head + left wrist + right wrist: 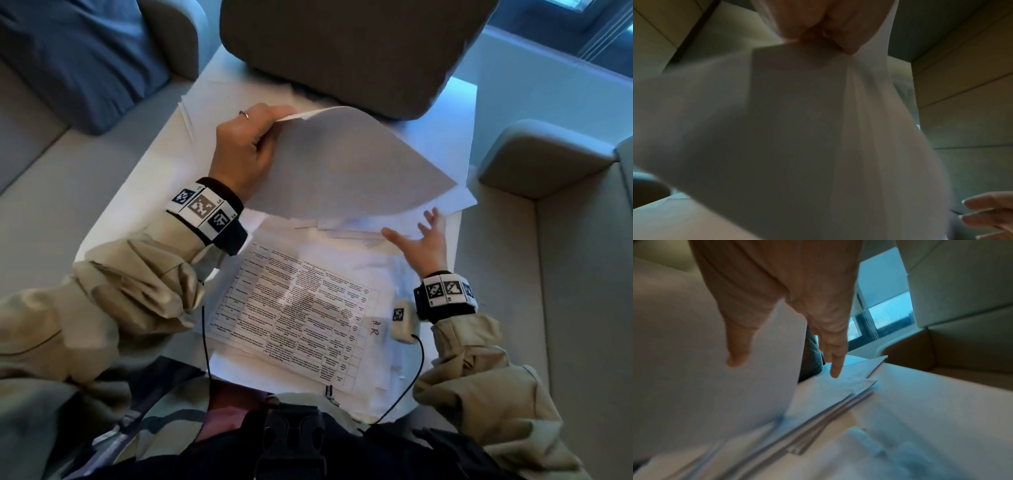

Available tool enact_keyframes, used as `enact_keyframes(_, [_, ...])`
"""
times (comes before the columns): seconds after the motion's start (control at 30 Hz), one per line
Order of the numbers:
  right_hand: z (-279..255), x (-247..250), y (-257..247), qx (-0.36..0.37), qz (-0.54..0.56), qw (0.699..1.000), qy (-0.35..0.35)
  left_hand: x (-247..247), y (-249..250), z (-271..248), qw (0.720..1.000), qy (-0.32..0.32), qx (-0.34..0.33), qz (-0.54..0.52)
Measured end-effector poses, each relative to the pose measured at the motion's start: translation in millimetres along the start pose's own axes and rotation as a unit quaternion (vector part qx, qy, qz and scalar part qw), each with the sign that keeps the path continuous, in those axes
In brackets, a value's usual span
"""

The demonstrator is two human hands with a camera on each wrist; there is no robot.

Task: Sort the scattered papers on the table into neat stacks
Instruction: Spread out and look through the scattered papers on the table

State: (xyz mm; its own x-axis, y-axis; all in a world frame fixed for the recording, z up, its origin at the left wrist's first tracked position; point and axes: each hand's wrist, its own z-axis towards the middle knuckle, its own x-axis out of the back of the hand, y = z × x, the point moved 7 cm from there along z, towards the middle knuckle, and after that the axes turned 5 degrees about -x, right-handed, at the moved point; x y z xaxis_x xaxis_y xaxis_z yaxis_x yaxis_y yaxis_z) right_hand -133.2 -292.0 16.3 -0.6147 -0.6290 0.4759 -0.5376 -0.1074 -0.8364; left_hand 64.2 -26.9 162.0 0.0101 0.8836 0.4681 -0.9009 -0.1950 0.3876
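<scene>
Nearest the head camera lies one printed sheet with a table of text, on top of a loose layer of papers at the near end of the white table. Two hands are in view. Above the table, the left hand pinches the far edge of a few blank sheets, which bow upward and fall away to the right. The right hand hovers with fingers spread and straight, holding nothing, just over more papers under the lifted ones. One grey cushion rests on the far end of the table.

From the left wrist, the thumb and fingers clamp the top of the sheets, which fill most of the blurred picture; the right hand's fingertips show at the lower right.

From the right wrist, the right hand hangs with straight fingers over an uneven pile on the table, beside the lifted sheets; the blur hides any contact.
</scene>
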Motion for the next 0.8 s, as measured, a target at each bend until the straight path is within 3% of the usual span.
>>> enact_keyframes(0.1, [3, 5, -8, -0.017, 0.130, 0.991, 0.003, 1, 1, -1, 1.000, 0.008, 0.016, -0.005])
enact_keyframes(0.2, [-7, 7, -7, -0.019, 0.190, 0.981, -0.014, 0, -16, -12, 0.994, -0.004, 0.106, 0.012])
enact_keyframes(0.3, [-20, 6, 2, -0.011, 0.231, 0.973, -0.010, -7, -43, -30, 0.981, -0.064, 0.182, 0.025])
enact_keyframes(0.4, [-32, 5, 27, -0.041, 0.217, 0.975, 0.002, -18, -62, -48, 0.962, -0.147, 0.228, 0.037])
enact_keyframes(0.6, [-73, -12, 77, -0.136, 0.193, 0.968, -0.082, -36, -96, -84, 0.923, -0.226, 0.306, 0.048])
enact_keyframes(0.73, [-90, -25, 100, -0.181, 0.136, 0.968, -0.108, -64, -112, -94, 0.906, -0.299, 0.295, 0.051])
enact_keyframes(0.8, [-89, -24, 108, -0.165, 0.050, 0.980, -0.102, -80, -116, -94, 0.896, -0.345, 0.272, 0.061])
